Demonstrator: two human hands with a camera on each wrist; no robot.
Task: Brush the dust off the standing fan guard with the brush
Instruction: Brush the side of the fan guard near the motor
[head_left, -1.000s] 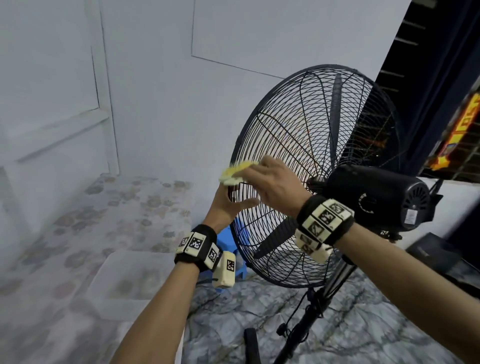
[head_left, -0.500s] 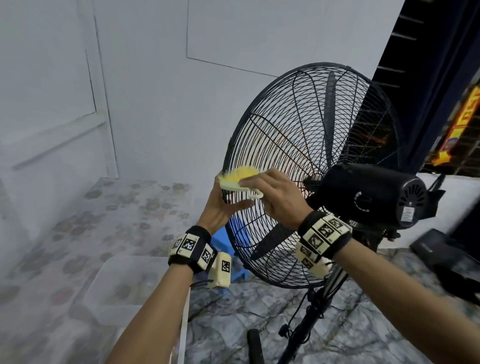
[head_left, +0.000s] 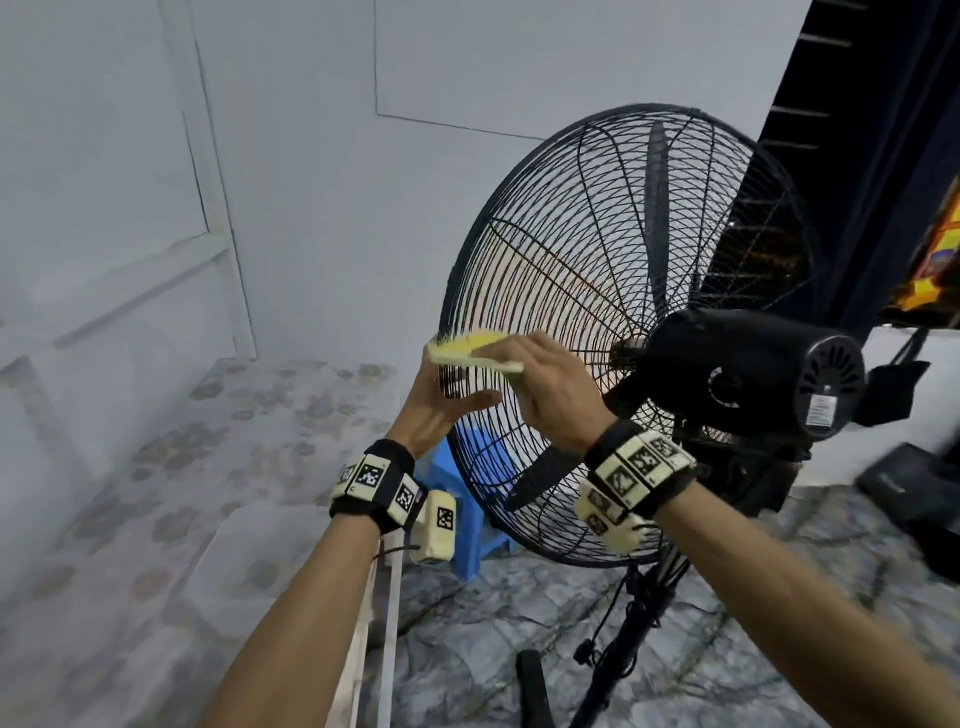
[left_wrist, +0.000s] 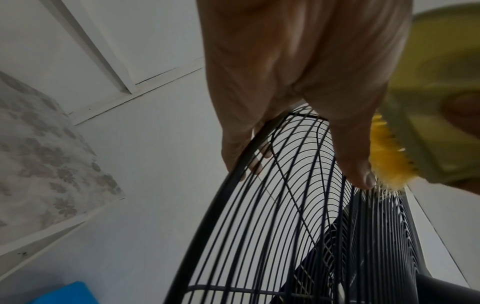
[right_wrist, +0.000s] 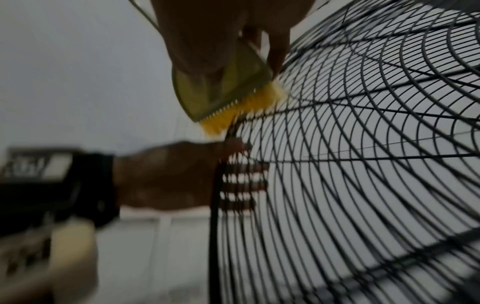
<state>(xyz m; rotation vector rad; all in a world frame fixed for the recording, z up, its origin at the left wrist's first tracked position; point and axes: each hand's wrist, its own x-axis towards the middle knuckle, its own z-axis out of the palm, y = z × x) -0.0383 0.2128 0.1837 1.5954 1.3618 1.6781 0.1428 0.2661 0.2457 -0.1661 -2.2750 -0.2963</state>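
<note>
Clasped in the right hand (head_left: 545, 395), the brush (head_left: 470, 353) is the centre of things: the fingers wrap over its pale yellow-green back, and the yellow bristles (right_wrist: 241, 109) press against the wires of the fan guard (head_left: 587, 291) at its left rim. Just below that grip, the left hand (head_left: 441, 410) takes hold of the same rim; in the left wrist view its fingers (left_wrist: 249, 156) curl around the thick outer ring while the thumb (left_wrist: 353, 156) lies across the wires beside the bristles. The right wrist view shows those fingers reaching through the black mesh just under the brush, though the picture is blurred. Both wrists wear dark bands with pale marker blocks.

Behind the guard wires, beyond the grip, the dark fan blades (head_left: 657, 218) sit inside the cage. To the right of the brush hand, the black motor housing (head_left: 753, 374) juts out from the back of the guard. Below it the black stand pole (head_left: 623, 639) runs down to a marbled floor, with a cord hanging alongside. Under the left wrist, past the lower rim, a blue plastic stool (head_left: 457, 499) stands on the floor. Farther left lies a clear plastic box (head_left: 249, 566). Farthest off, pale walls close the room, and a dark curtain (head_left: 883, 130) hangs beyond the fan on the right.
</note>
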